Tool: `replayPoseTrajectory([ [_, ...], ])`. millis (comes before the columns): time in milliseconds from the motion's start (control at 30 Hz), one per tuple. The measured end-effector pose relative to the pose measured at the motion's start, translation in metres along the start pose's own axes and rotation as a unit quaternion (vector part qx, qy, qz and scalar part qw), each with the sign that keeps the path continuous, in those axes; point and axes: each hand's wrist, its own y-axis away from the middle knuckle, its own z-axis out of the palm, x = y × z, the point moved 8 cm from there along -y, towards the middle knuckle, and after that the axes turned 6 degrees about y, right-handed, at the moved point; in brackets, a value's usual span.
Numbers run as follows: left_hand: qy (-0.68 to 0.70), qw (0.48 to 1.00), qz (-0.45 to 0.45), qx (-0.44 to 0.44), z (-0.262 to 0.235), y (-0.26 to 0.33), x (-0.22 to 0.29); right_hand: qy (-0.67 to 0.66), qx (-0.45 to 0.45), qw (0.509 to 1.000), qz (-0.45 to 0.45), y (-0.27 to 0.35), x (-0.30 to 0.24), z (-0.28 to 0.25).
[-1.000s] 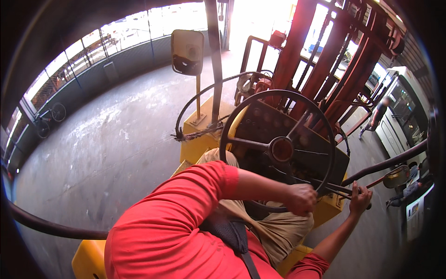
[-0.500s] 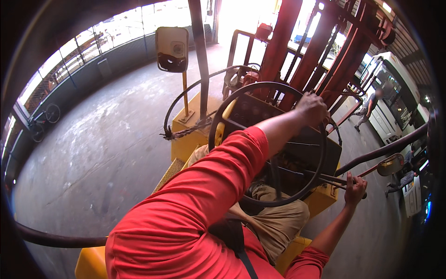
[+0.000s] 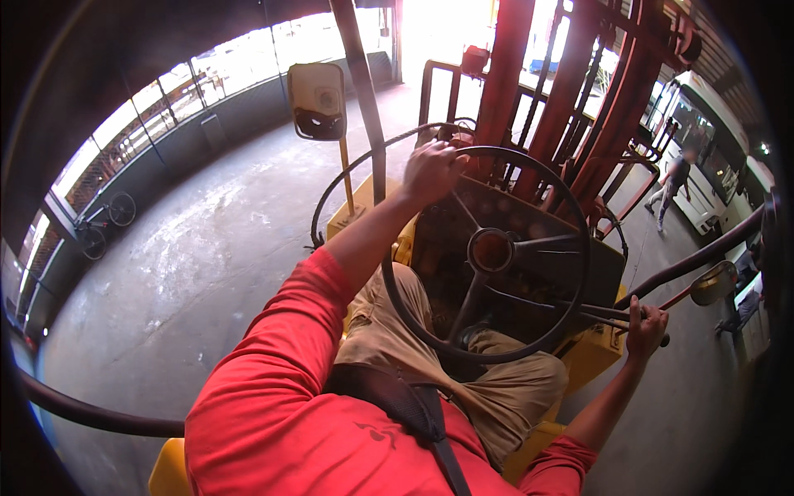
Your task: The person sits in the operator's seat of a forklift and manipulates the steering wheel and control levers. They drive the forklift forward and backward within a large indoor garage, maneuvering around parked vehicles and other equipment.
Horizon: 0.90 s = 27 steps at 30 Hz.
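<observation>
My left hand [image 3: 433,173] is closed round the upper left rim of a black steering wheel [image 3: 584,248]. A dark spoke and the round hub lie in plain sight below it. Off to the right, my right hand [image 3: 645,329] grips the dark control levers [image 3: 605,315] that stick out beside the wheel. How many levers lie in its fingers I cannot tell. Behind the wheel stands a dark instrument panel [image 3: 529,211] on the yellow forklift body [image 3: 594,364]. My legs in tan trousers sit beneath the wheel.
Ahead rises the red forklift mast [image 3: 556,107] with chains. A mirror [image 3: 318,101] stands on a yellow post at left, another mirror [image 3: 713,283] at right. One person [image 3: 674,186] walks near a white vehicle [image 3: 713,161]. A bicycle [image 3: 106,221] leans by the left wall.
My left hand has swung from the wheel's upper right to its upper left. My right hand stays on the levers. The view has shifted, and the walking person's stance differs.
</observation>
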Motion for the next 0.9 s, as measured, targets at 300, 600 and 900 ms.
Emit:
replayPoseTrajectory([
  [300,-0.009,1.0,0.029,0.003,-0.103,0.188,0.061,0.004,0.003,1.0,-0.002,0.049,0.013,-0.028],
  [600,0.179,0.956,0.177,-0.15,-0.073,0.29,0.174,0.007,0.007,1.0,0.019,0.064,0.029,-0.028],
  [900,0.196,0.954,0.188,-0.129,-0.082,0.296,0.172,0.006,0.016,1.0,-0.023,0.072,-0.017,-0.051],
])
